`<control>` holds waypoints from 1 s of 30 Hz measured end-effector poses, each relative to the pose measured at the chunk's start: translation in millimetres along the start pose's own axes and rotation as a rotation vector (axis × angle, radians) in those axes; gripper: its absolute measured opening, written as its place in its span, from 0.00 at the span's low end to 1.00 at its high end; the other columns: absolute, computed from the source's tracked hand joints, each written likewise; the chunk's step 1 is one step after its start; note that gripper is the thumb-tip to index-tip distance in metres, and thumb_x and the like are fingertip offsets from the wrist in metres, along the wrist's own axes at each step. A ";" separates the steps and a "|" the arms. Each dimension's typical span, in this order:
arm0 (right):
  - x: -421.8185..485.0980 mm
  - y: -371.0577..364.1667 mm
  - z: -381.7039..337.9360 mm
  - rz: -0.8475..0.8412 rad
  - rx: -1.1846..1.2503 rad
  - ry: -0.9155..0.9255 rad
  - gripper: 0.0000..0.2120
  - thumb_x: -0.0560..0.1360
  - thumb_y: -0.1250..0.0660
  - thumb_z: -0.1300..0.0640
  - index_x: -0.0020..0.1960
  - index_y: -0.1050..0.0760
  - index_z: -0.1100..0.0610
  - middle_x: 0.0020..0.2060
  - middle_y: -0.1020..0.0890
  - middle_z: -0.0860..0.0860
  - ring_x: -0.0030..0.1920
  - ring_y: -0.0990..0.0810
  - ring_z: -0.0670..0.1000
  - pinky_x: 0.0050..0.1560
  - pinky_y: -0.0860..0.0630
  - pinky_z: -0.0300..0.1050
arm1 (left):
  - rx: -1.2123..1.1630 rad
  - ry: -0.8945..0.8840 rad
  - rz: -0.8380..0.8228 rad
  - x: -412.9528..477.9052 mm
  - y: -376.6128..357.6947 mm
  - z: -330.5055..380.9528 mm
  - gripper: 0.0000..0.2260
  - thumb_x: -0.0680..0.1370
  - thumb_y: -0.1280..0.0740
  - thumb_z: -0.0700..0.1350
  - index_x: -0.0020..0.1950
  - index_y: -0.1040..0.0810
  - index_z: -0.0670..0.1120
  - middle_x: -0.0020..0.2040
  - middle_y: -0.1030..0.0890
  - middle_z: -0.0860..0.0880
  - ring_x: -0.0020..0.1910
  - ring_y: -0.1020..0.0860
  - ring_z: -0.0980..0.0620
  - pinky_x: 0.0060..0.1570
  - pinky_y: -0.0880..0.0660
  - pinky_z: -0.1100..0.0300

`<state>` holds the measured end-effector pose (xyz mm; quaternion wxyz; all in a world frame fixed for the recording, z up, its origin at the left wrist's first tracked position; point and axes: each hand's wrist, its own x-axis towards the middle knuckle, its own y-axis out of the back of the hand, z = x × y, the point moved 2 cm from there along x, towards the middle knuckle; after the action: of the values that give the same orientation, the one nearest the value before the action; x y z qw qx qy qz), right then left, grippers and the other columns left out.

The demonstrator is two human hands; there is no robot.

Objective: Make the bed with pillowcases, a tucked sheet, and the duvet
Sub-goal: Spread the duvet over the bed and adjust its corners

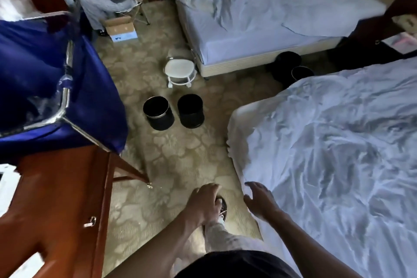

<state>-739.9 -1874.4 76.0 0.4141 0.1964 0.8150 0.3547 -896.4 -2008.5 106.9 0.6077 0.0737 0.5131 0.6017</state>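
Head view: crumpled white sheet lies spread over the near bed, right; likely soft, light, floppy, best gripped at its hanging side edge; left hand and right hand both empty, fingers relaxed, right just beside that edge; two black bins and blue cart crowd the aisle.

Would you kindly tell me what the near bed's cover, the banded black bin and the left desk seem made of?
Bed cover: matte white cloth, probably cotton, finely creased. Black bin: smooth, metal or plastic, unclear; bright band at its rim. Desk: polished reddish wood or veneer, showing sheen.
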 end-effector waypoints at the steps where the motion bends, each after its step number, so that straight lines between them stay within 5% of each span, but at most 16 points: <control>1: 15.0 7.5 -2.4 0.002 0.009 -0.003 0.25 0.80 0.39 0.51 0.77 0.35 0.53 0.75 0.31 0.49 0.77 0.37 0.51 0.77 0.42 0.48 | 0.021 -0.010 -0.001 17.1 10.3 -2.3 0.24 0.83 0.45 0.51 0.79 0.40 0.49 0.79 0.38 0.50 0.78 0.42 0.52 0.76 0.47 0.52; 13: 158.6 100.5 -11.9 0.030 0.075 -0.131 0.28 0.79 0.39 0.50 0.78 0.38 0.53 0.76 0.34 0.50 0.78 0.41 0.52 0.77 0.44 0.51 | 0.217 -0.195 -0.098 203.1 101.2 -2.0 0.25 0.83 0.43 0.51 0.79 0.41 0.48 0.77 0.35 0.50 0.76 0.38 0.51 0.75 0.41 0.50; 24: 276.9 102.0 -23.0 -0.162 -0.044 -0.304 0.28 0.78 0.37 0.49 0.76 0.38 0.53 0.76 0.35 0.51 0.76 0.40 0.53 0.75 0.41 0.50 | 0.416 -0.511 -0.282 371.5 138.8 -35.4 0.22 0.81 0.41 0.48 0.75 0.36 0.45 0.69 0.27 0.47 0.68 0.29 0.48 0.66 0.31 0.51; 30: 323.4 113.1 -26.8 -0.078 0.106 -0.489 0.28 0.76 0.33 0.49 0.74 0.34 0.54 0.74 0.33 0.53 0.75 0.37 0.55 0.73 0.38 0.50 | 0.465 -0.558 -0.409 429.7 146.9 -28.8 0.22 0.81 0.40 0.46 0.74 0.35 0.42 0.70 0.28 0.44 0.68 0.29 0.44 0.65 0.31 0.49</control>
<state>-946.3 -1611.0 -2.5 0.6015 0.2659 0.7150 0.2372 -1120.9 -1638.0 -32.4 0.7976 0.2656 0.4551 0.2936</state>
